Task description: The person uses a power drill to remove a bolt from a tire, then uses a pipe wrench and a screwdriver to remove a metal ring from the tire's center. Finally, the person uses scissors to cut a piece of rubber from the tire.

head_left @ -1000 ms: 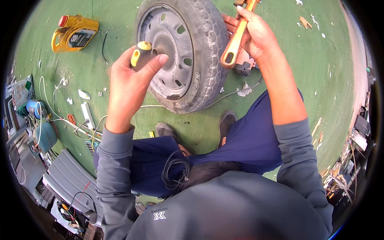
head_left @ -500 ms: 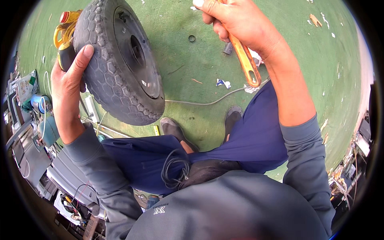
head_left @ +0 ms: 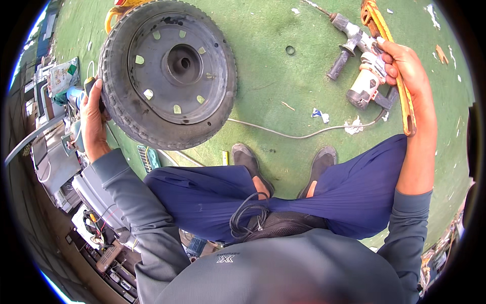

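1. Green, scuffed floor (head_left: 273,96) lies beneath a round wheel (head_left: 157,78), left of centre: knobbly rubber tread, dull dark disc.
2. Left hand (head_left: 92,119) is wrapped round a yellow-and-black handle (head_left: 90,85) beside the tread, most fingers hidden; right hand (head_left: 410,68) grips a flat orange wrench (head_left: 403,96), fingers curled.
3. Wheel partly covers a yellow jug (head_left: 110,19), cut off above.
4. Counted: one wrench, one drill (head_left: 372,73), two shoes (head_left: 248,163), at least seven disc holes.

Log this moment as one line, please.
Left hand: holds yellow-black handle, against wheel edge | right hand: grips orange wrench | power drill: on green floor, left of wrench
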`<state>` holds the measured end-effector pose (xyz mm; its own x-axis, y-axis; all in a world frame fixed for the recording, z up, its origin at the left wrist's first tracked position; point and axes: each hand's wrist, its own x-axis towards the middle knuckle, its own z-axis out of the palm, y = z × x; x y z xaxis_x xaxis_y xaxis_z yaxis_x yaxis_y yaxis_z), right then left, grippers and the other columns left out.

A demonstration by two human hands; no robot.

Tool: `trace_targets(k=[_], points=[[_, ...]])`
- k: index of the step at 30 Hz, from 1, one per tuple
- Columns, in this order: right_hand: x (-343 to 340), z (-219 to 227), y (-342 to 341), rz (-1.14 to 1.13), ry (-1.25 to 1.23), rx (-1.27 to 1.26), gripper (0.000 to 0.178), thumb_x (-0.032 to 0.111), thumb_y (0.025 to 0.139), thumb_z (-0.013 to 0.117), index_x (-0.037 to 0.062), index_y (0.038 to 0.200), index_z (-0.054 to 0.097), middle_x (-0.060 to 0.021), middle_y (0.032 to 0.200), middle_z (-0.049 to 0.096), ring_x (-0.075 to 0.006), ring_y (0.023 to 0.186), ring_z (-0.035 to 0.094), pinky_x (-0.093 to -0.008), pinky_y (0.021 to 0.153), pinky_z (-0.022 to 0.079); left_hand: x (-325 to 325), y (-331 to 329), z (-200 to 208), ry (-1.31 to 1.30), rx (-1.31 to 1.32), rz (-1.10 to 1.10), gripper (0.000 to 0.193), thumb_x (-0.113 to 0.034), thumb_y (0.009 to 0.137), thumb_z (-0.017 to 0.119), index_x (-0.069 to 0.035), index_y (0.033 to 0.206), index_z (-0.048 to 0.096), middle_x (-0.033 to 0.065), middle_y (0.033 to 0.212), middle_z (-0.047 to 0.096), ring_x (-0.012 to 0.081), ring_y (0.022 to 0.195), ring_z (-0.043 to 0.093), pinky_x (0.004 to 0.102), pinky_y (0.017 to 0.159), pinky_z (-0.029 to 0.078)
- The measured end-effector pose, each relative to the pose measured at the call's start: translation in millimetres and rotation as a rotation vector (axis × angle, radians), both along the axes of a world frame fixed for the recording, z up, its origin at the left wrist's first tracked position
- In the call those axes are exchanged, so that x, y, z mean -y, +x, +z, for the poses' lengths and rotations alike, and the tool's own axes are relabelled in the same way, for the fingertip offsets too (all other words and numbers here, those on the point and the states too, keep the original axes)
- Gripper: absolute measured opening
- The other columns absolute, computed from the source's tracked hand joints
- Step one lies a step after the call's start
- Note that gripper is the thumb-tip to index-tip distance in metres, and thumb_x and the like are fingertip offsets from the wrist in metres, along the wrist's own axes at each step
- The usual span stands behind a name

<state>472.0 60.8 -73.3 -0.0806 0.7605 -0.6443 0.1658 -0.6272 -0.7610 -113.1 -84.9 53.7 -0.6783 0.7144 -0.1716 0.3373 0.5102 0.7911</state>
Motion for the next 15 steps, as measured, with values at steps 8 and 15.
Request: trace_targets(k=[8, 15], points=[[-13.2, 3.0, -34.0, 0.104, -0.034, -0.017, 0.037, 0.033, 0.1, 0.066, 0.0146, 0.072, 0.05, 0.0059, 0.051, 0.042, -0.0061, 0.039, 0.036, -0.0245, 0.041, 0.035, 47.6, -20.0, 2.3, -0.115, 0.115, 0.08, 0.036, -0.038, 0.095, 0.073, -0.012, 0.119, 0.068, -0.0067, 0.073, 0.06, 0.0027, 0.05, 0.045, 0.0201, 0.045, 0.03], [2.0, 1.2, -56.5, 0.2, -0.034, 0.018, 0.036, 0.033, 0.099, 0.069, 0.0134, 0.077, 0.049, 0.0071, 0.057, 0.043, -0.0033, 0.039, 0.038, -0.0233, 0.04, 0.036, 48.7, -10.0, 4.7, -0.142, 0.036, 0.047, 0.031, -0.04, 0.099, 0.068, -0.013, 0.113, 0.07, -0.0078, 0.071, 0.061, 0.0021, 0.049, 0.046, 0.0207, 0.045, 0.029]])
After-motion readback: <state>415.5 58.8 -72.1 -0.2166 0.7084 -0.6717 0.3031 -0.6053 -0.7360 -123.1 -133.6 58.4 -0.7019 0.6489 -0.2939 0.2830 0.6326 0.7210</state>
